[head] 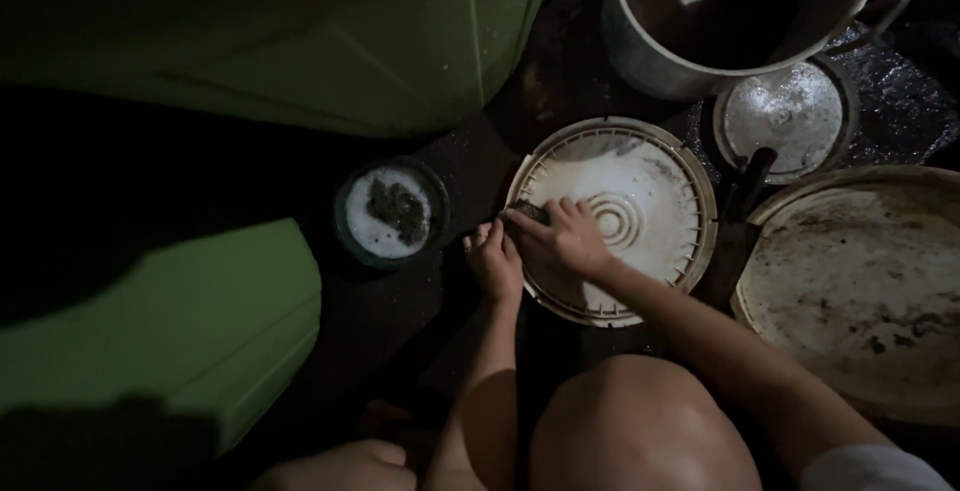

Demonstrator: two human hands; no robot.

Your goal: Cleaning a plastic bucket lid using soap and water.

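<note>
A round white plastic bucket lid [640,186] with a ribbed rim lies on the dark wet ground in front of my knees. My right hand [560,236] presses a dark scrub pad [528,213] against the lid's left edge. Beside it, my left hand [492,259] grips the lid's rim at the lower left. Both forearms reach forward from the bottom of the view.
A small dark bowl [392,213] holding white foam and a dark scrubber sits left of the lid. Behind stand a large metal pot [650,61] and a round metal lid [785,116]. A big dirty white lid [860,281] lies at right. Green plastic containers [200,291] fill the left.
</note>
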